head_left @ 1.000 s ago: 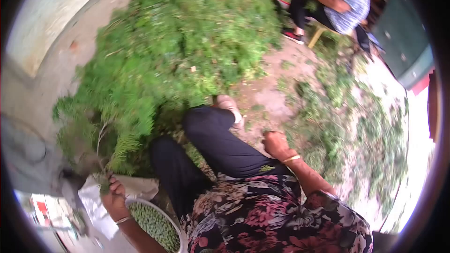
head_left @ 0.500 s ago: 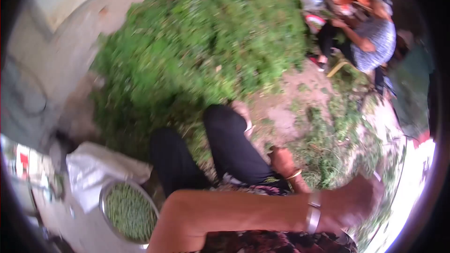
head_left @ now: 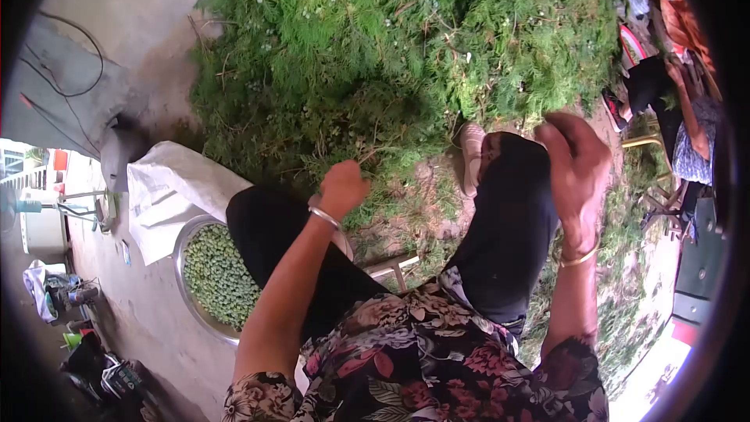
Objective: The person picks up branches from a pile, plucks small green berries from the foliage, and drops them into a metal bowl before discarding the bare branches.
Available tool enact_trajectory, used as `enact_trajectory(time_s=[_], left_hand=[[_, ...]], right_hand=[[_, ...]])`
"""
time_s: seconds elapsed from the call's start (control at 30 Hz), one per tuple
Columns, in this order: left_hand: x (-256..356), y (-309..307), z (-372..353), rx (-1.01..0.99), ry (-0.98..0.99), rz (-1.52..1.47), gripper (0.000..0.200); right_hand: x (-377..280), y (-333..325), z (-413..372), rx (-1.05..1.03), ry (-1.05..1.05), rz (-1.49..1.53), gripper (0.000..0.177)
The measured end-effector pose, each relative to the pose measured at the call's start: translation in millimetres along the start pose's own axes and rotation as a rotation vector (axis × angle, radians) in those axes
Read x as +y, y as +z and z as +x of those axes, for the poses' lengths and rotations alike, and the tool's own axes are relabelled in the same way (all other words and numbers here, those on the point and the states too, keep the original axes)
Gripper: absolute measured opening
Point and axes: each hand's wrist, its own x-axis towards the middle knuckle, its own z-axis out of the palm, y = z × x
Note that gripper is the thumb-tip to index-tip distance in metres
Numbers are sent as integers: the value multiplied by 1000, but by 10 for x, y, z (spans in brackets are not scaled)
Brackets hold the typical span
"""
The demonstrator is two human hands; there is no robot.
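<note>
In front of my knees lies a big heap of feathery green conifer branches (head_left: 406,47), with small pale green cones among the leaves. My left hand (head_left: 346,187), a bracelet at its wrist, is closed above my left knee at the near edge of the heap; whatever its fingers hold is hidden. Over my right knee, my right hand (head_left: 576,168) is raised with fingers bent and apart, and nothing shows in it. Beside my left leg stands a round metal basin (head_left: 184,285) filled with small green cones (head_left: 219,273).
A white sack (head_left: 168,195) lies between the basin and the heap. Stripped greenery (head_left: 633,266) litters the ground at right. A seated co-worker (head_left: 691,133) is at the far right. Cables (head_left: 90,82) hang at upper left, and assorted items (head_left: 109,375) lie at lower left.
My left arm, earlier stretched across my body to the right, has swung back left to the heap's near edge. My right hand has risen from beside my right thigh. The view has shifted.
</note>
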Motion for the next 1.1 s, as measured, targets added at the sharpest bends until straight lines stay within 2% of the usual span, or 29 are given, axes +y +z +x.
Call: enact_trajectory(time_s=[0.17, 0.23, 0.3, 0.4, 0.47, 0.5, 0.57, 0.6, 0.7, 0.77, 0.8, 0.87, 0.9, 1.03, 1.07, 1.1], left_hand=[[-530, 584, 479, -72, -34, -57, 36], [-529, 759, 671, -100, 80, -15, 34], [-533, 993, 955, -112, 65, 10, 36], [-606, 1279, 1216, -91, 119, -16, 42], [-500, 1458, 1432, -91, 88, -47, 50], [-541, 1660, 1579, -85, 123, -54, 50], [-776, 2130, 1785, -129, 35, -38, 56], [-720, 2110, 1771, -77, -86, -129, 56], [-151, 1329, 1474, -131, -305, -142, 47], [-282, 1448, 1417, -299, -124, -93, 35], [-413, 1643, 1377, -234, -110, -88, 29], [-269, 1533, 1414, -158, -78, -87, 25], [-224, 1456, 1466, -177, -45, -259, 22], [43, 262, 1086, -238, -24, -917, 17], [46, 53, 1010, -208, -55, -914, 17], [78, -134, 966, -110, 41, -967, 17]], right_hand=[[-214, 862, 559, -158, -251, 188, 13], [-162, 1042, 638, -194, -226, 176, 13], [-36, 1193, 716, -220, -220, 178, 13], [201, 1280, 653, -294, -21, 98, 14], [159, 1263, 640, -349, -51, 111, 13], [136, 1250, 663, -397, -85, 117, 12], [164, 1275, 684, -415, -176, 129, 14], [136, 1267, 681, -435, -151, 114, 11], [107, 1240, 678, -462, -113, 118, 9], [133, 1238, 680, -465, -120, 146, 10], [140, 1224, 694, -466, -115, 153, 12], [120, 1217, 705, -452, -90, 118, 12], [118, 1215, 707, -465, -54, 96, 12], [203, 1268, 705, -384, -117, 165, 9], [220, 1283, 734, -364, -101, 207, 11], [240, 1297, 761, -346, -87, 249, 14]])
